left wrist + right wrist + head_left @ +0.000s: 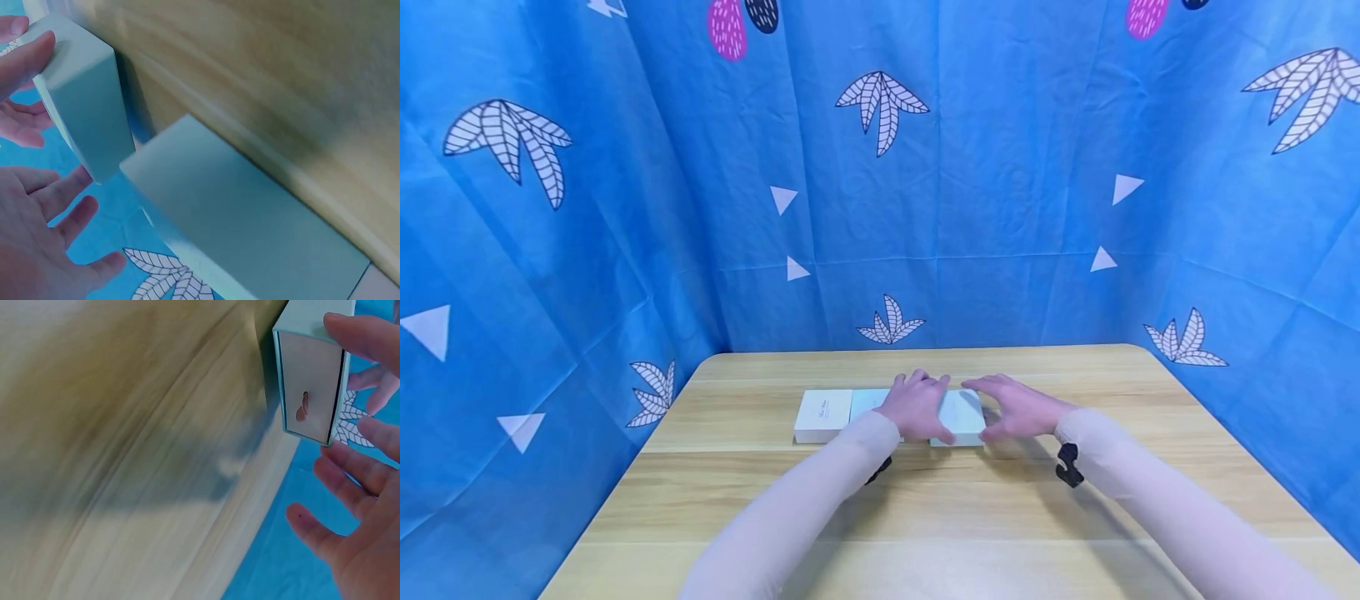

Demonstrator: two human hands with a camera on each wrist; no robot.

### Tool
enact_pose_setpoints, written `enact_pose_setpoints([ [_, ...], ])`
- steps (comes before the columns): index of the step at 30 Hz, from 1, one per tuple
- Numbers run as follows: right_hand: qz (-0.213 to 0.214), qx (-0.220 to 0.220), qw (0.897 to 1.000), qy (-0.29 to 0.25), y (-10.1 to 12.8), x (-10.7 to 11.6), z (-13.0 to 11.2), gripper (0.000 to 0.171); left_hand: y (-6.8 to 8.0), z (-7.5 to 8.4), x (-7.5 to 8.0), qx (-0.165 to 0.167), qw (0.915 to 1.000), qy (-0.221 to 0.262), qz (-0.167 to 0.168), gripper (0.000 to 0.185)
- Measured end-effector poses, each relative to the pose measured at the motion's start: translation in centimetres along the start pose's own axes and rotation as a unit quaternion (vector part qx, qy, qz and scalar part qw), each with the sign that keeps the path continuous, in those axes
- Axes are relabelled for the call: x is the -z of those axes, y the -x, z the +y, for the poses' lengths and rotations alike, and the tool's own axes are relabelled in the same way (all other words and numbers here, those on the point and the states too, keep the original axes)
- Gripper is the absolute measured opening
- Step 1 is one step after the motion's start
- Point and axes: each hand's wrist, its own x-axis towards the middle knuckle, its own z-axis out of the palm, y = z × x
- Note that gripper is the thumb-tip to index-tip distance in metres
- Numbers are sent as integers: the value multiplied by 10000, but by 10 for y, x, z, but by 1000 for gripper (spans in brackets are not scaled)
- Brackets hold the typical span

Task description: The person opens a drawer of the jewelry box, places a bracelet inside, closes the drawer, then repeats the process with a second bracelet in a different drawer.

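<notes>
A mint drawer box lies flat at the right end of a row on the wooden table. My left hand spans its left end, thumb at the front and index finger at the far edge. From the other end my right hand holds it the same way, the remaining fingers spread apart. Its end face, with a pale panel and a brown ribbon tab, shows in the right wrist view. Left of it is a pale blue box, partly covered by the left hand in the head view, with a narrow gap between.
A white box with small print stands against the left side of the pale blue box. Table surface stretches in front of the row. Blue patterned curtains enclose the table at the back and both sides.
</notes>
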Motion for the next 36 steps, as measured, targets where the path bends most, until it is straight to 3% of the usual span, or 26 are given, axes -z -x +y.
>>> enact_pose_setpoints([
  [10,-49,-94,9999,-50,-20,-7,1,91,1,-12,9,232,9995,161,-142,109],
  [23,-208,-244,9994,-132,-42,-15,2,94,0,-29,5,414,9983,347,-228,109],
  [36,-287,-314,9990,-168,-47,-19,-2,94,5,-34,7,517,9973,344,-389,109],
])
